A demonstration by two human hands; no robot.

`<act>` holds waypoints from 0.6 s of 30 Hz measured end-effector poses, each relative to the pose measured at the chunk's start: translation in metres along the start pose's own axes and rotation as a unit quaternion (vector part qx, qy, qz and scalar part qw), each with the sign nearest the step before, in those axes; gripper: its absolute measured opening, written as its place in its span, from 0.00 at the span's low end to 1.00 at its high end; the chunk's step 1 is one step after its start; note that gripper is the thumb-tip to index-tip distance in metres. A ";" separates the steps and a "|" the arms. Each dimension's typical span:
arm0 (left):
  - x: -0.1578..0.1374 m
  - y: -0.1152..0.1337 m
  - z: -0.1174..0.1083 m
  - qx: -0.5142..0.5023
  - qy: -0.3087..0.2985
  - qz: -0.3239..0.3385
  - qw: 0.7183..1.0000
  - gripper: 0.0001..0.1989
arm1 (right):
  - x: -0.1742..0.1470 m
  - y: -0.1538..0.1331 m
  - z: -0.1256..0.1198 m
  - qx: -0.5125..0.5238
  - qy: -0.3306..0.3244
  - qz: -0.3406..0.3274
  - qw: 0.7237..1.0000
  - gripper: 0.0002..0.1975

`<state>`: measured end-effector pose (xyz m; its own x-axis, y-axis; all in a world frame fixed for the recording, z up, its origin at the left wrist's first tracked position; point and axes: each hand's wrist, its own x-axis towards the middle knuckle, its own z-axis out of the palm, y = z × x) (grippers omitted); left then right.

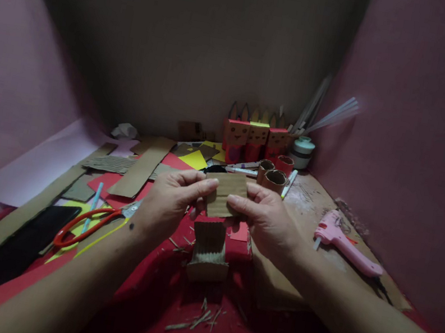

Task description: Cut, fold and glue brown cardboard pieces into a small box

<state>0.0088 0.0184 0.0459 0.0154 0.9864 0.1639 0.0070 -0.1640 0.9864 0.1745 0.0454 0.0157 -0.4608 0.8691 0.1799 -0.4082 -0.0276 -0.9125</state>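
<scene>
The left hand (pixel 170 197) and right hand (pixel 269 220) pinch opposite edges of a flat, squarish brown cardboard piece (pixel 224 194) with faint ridges, held near a folded brown cardboard box (pixel 207 271). Forearms (pixel 94 270) slant in from both sides of that box.

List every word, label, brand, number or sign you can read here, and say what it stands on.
No text can be read anywhere.
Cardboard piece in the left hand and right hand: no print shows.
Pink glue gun: dark marks, too blurred to read.
White marker: any print is too small.
</scene>
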 end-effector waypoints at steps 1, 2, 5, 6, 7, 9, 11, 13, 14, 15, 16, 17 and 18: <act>0.002 0.001 0.001 -0.002 0.007 0.018 1.000 0.12 | 0.001 -0.003 -0.001 -0.002 -0.002 -0.013 1.000 0.10; 0.003 0.001 0.002 0.000 0.015 0.032 0.999 0.11 | 0.002 -0.005 -0.003 -0.001 -0.002 -0.023 1.000 0.10; 0.000 -0.006 0.003 0.025 0.029 0.039 0.999 0.11 | -0.001 -0.002 -0.008 0.002 0.000 -0.022 1.000 0.10; -0.001 -0.009 0.002 0.035 0.024 0.029 0.999 0.11 | -0.003 0.000 -0.009 -0.003 0.001 -0.011 1.000 0.10; -0.002 -0.013 0.002 0.043 0.016 0.017 0.999 0.12 | -0.004 0.003 -0.011 -0.010 0.001 0.002 1.000 0.10; -0.005 -0.018 -0.001 0.049 0.001 -0.003 0.999 0.13 | -0.007 0.007 -0.012 -0.012 0.003 0.027 1.000 0.10; -0.005 -0.020 -0.003 0.048 -0.005 -0.012 0.999 0.13 | -0.008 0.009 -0.012 0.011 0.001 0.041 0.999 0.12; -0.006 -0.022 -0.005 0.044 -0.012 -0.014 0.999 0.14 | -0.008 0.011 -0.012 0.040 -0.003 0.044 0.998 0.15; -0.006 -0.022 -0.006 0.043 -0.015 -0.013 0.999 0.14 | -0.008 0.011 -0.012 0.049 -0.006 0.046 0.998 0.17; -0.006 -0.023 -0.006 0.042 -0.017 -0.013 0.999 0.15 | -0.008 0.012 -0.013 0.053 -0.008 0.047 0.997 0.20; -0.006 -0.024 -0.007 0.041 -0.019 -0.012 0.999 0.15 | -0.008 0.013 -0.013 0.055 -0.008 0.049 0.997 0.22; -0.006 -0.024 -0.007 0.039 -0.021 -0.011 0.999 0.15 | -0.008 0.014 -0.014 0.057 -0.006 0.050 0.997 0.24; -0.006 -0.025 -0.007 0.032 -0.023 -0.011 0.999 0.15 | -0.008 0.015 -0.014 0.059 -0.005 0.050 0.997 0.26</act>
<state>0.0012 0.0169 0.0204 0.0614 0.9881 0.1409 0.0725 -0.1452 0.9867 0.1830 0.0451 -0.0043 -0.5106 0.8546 0.0944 -0.4495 -0.1717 -0.8766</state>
